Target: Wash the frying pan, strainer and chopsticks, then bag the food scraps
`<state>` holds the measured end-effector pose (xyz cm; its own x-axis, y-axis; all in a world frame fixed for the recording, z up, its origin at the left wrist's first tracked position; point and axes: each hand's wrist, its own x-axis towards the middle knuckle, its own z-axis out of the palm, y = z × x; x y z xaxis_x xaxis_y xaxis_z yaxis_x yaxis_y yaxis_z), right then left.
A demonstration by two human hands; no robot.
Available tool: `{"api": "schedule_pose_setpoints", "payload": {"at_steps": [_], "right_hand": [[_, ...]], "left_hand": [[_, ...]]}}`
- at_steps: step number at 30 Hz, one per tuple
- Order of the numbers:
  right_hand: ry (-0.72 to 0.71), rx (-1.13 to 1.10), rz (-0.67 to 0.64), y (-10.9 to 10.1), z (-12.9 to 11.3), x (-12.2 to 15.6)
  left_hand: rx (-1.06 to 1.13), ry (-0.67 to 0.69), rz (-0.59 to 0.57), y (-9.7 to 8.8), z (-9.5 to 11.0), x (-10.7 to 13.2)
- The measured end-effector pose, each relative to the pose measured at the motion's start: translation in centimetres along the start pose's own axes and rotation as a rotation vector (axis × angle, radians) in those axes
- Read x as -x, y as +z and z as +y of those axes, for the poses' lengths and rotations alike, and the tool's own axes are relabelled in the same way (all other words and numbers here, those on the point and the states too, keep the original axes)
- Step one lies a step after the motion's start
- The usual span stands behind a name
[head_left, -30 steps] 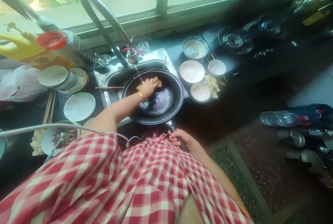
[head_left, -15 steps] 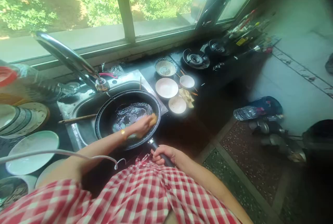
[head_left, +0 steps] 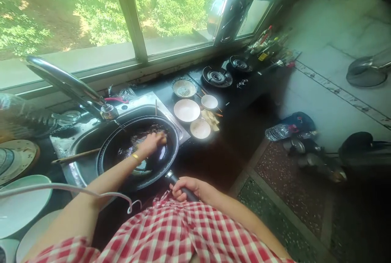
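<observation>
A black frying pan [head_left: 122,161] rests over the steel sink [head_left: 82,149], wet inside. My left hand [head_left: 150,143] is inside the pan, closed on a yellowish sponge [head_left: 161,137] pressed against the far right of the pan's floor. A gold bracelet shows on that wrist. My right hand [head_left: 186,186] is wrapped round the pan's black handle [head_left: 175,182] at the near edge, just above my red checked clothing.
A curved tap [head_left: 67,86] hangs over the sink. A wooden chopstick [head_left: 75,156] lies across the sink's left side. White plates [head_left: 21,206] are stacked at the left; bowls and dishes [head_left: 187,110] sit right of the sink, then a gas stove [head_left: 217,77]. Bottles [head_left: 279,132] lie on the floor.
My left hand with the sponge has swept from the pan's far rim to its near right, then back toward the far right. The view has swung up and rightwards.
</observation>
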<state>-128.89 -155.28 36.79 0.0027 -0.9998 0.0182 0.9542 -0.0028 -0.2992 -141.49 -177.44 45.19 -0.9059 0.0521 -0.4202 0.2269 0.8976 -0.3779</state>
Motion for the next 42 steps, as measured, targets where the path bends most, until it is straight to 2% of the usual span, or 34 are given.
{"api": "schedule_pose_setpoints", "payload": {"at_steps": [2, 4, 5, 7, 8, 10, 11, 13, 15, 17, 20, 23, 26, 31, 34, 38, 42], "right_hand": [[-0.008, 0.003, -0.001, -0.1, 0.1, 0.0], [-0.026, 0.014, 0.008, -0.1, 0.2, 0.0], [-0.037, 0.019, 0.016, 0.1, 0.3, 0.0], [-0.06, 0.036, 0.041, 0.7, 0.2, 0.1], [-0.072, 0.048, 0.06, 1.2, 0.1, 0.2], [-0.094, 0.085, 0.112, 2.4, -0.4, 0.4], [-0.1, 0.118, 0.149, 3.0, -0.7, 0.6], [-0.118, 0.213, 0.25, 4.3, -1.6, 1.3], [-0.142, 0.336, 0.366, 5.4, -2.7, 2.2], [-0.165, 0.459, 0.482, 6.4, -4.1, 3.2], [-0.188, 0.63, 0.645, 7.6, -6.1, 4.6], [-0.203, 0.773, 0.793, 8.5, -7.4, 5.5], [-0.223, 0.873, 0.902, 9.1, -7.8, 6.3], [-0.225, 0.994, 1.033, 10.4, -7.9, 8.1], [-0.256, 0.978, 1.06, 10.6, -8.4, 9.6], [-0.343, 0.851, 1.012, 9.4, -10.1, 12.4], [-0.478, 0.641, 0.865, 6.7, -12.9, 15.7]], "left_hand": [[0.066, 0.173, -0.068, 1.6, 1.1, 2.9], [0.172, 0.298, -0.2, 2.7, -0.5, 6.4], [0.199, 0.294, -0.248, 2.9, -2.2, 7.9], [0.104, 0.166, -0.329, 2.3, -6.1, 9.7], [0.03, 0.074, -0.294, 1.6, -7.8, 9.8], [-0.067, -0.115, -0.099, -0.3, -9.8, 8.3], [-0.048, -0.175, 0.0, -1.2, -9.9, 7.1], [0.09, -0.304, 0.171, -2.6, -8.3, 4.1], [0.166, -0.379, 0.248, -3.3, -5.4, 1.3], [0.244, -0.375, 0.296, -3.0, -2.2, -0.4], [0.404, -0.2, 0.406, -1.4, 1.9, -0.9], [0.4, -0.005, 0.373, 0.4, 3.9, 0.0], [0.302, 0.033, 0.249, 1.1, 2.5, 1.2], [0.244, -0.116, 0.13, 0.5, -3.1, 3.7], [0.251, -0.155, 0.089, 0.7, -4.9, 5.3], [0.281, -0.202, 0.001, 2.5, -5.8, 6.0], [0.368, -0.262, -0.007, 4.6, -7.2, 5.6]]}}
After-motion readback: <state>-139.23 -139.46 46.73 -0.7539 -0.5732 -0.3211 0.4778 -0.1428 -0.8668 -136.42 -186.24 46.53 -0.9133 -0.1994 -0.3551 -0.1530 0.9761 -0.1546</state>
